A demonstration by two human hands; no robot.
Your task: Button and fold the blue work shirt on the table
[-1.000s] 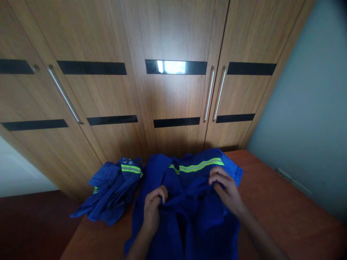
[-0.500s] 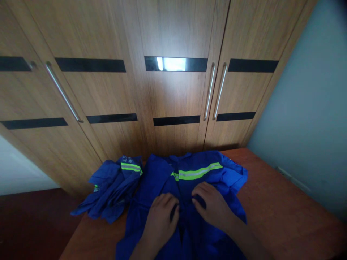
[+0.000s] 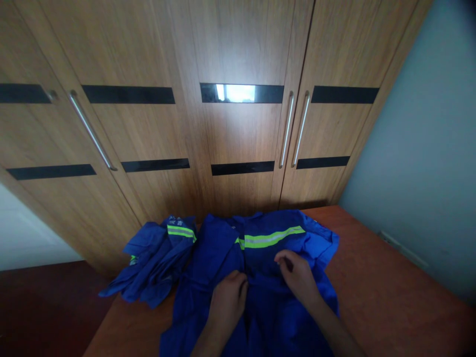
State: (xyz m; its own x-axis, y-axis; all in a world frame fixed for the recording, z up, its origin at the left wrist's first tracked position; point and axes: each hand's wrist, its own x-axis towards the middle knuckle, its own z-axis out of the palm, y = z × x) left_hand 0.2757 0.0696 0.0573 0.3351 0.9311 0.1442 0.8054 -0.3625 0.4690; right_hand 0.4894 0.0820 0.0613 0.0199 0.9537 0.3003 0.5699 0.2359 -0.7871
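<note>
A blue work jacket with a yellow-green and silver reflective stripe lies spread out in front of me, its collar at the far side. My left hand is closed at the jacket's front opening, thumb and fingers together on the edge of the cloth. To the right, over the chest below the stripe, my right hand has thumb and fingertips pinched together. Whether cloth is caught in that pinch I cannot tell. The lower end of the jacket runs out of view beneath my forearms.
Left of the jacket, a crumpled blue garment with a similar stripe hangs partly over the edge of the reddish-brown table. Behind stands a wooden wardrobe with metal handles. A pale wall borders the right side.
My right hand has moved right and slightly away from the front opening, its fingers now pinched. My left hand has shifted slightly right and closed more. The jacket lies nearly as before.
</note>
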